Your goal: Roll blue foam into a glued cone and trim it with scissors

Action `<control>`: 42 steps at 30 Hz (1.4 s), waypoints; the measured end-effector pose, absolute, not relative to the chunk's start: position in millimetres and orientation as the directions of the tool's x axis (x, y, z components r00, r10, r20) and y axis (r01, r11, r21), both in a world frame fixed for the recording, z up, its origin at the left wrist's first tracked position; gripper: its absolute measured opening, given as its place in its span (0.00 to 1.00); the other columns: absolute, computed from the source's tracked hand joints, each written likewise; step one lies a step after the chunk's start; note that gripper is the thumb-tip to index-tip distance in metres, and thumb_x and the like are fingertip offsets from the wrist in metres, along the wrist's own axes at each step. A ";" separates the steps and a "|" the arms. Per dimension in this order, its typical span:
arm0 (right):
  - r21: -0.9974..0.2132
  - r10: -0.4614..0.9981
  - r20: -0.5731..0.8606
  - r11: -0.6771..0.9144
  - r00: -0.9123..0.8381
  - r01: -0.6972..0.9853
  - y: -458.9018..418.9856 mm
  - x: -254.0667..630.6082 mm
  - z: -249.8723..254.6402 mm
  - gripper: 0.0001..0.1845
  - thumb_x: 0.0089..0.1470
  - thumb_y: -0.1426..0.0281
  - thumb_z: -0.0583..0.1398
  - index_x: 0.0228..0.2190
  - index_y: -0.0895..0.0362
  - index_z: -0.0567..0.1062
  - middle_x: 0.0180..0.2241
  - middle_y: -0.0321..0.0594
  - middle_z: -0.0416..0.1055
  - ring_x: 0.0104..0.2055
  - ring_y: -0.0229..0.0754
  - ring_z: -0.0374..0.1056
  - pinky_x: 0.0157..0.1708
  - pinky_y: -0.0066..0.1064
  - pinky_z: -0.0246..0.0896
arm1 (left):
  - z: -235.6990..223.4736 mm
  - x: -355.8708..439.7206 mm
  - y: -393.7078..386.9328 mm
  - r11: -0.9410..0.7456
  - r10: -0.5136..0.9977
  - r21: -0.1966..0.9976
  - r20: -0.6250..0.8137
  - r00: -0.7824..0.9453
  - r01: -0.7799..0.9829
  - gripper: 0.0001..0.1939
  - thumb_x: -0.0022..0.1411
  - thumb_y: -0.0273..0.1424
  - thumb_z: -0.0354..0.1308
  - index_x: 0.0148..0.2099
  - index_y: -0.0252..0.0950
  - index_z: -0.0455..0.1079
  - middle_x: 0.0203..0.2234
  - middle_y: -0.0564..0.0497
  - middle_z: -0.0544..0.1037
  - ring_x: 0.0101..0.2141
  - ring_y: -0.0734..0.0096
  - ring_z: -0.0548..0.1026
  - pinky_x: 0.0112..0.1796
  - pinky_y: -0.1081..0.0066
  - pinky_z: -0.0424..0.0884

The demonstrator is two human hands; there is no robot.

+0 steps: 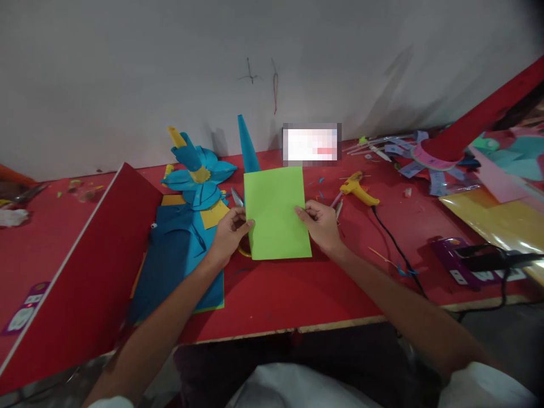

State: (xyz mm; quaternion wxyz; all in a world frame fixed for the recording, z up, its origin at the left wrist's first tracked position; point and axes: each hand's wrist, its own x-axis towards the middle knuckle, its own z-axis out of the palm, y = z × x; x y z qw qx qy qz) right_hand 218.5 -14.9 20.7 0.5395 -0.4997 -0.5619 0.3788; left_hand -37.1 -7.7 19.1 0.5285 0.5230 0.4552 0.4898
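Observation:
A bright green sheet of paper [278,214] is held up over the red table, facing me. My left hand [232,232] pinches its left edge, thumb in front. On the opposite edge my right hand [322,225] grips the sheet the same way. Behind the paper rises a tall blue paper cone [248,144], its lower end hidden. Scissors [237,198] lie partly covered by the sheet and my left hand. To the left stands a blue paper flower [199,173] with a yellow centre.
Blue sheets [170,266] lie beside a red upright divider [93,266]. At right are a yellow glue gun [359,190] with a black cord, a purple power strip [457,263], gold sheet [501,218] and paper scraps. The red table's [272,309] front edge runs before me.

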 end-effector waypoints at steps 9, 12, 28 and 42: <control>-0.978 0.976 0.187 0.176 0.108 0.108 -8.8 219.1 14.1 0.27 0.54 0.47 0.67 0.22 0.53 0.66 0.20 0.32 0.60 0.23 0.35 0.53 0.23 0.31 0.47 | 18.5 -38.0 -7.7 -0.071 0.996 0.997 0.070 0.054 0.015 0.17 0.56 0.39 0.73 0.37 0.36 0.71 0.29 0.55 0.74 0.31 0.73 0.73 0.34 0.73 0.70; -0.982 0.981 0.172 0.164 0.088 0.088 -7.1 222.2 13.5 0.26 0.53 0.45 0.67 0.24 0.54 0.70 0.21 0.34 0.64 0.23 0.36 0.56 0.23 0.30 0.50 | 20.1 -38.8 -8.2 -0.050 0.997 0.998 0.048 0.064 0.033 0.17 0.58 0.42 0.71 0.38 0.36 0.72 0.29 0.54 0.75 0.30 0.71 0.74 0.32 0.73 0.72; -0.985 0.977 0.134 0.150 -0.167 0.083 -8.7 220.4 11.0 0.31 0.54 0.45 0.67 0.22 0.52 0.59 0.21 0.28 0.51 0.24 0.33 0.48 0.24 0.29 0.43 | 26.3 -39.6 -14.0 0.087 0.980 0.996 -0.091 0.178 0.031 0.29 0.53 0.49 0.76 0.48 0.33 0.79 0.46 0.40 0.86 0.45 0.49 0.84 0.47 0.57 0.80; -0.988 0.973 0.100 0.122 -0.207 0.096 -5.4 226.4 14.5 0.32 0.52 0.42 0.68 0.21 0.53 0.63 0.21 0.29 0.56 0.25 0.34 0.53 0.24 0.29 0.49 | 26.3 -48.6 -7.1 0.019 0.966 0.995 -0.045 0.253 0.103 0.30 0.47 0.48 0.79 0.46 0.34 0.80 0.42 0.41 0.86 0.42 0.49 0.84 0.48 0.53 0.81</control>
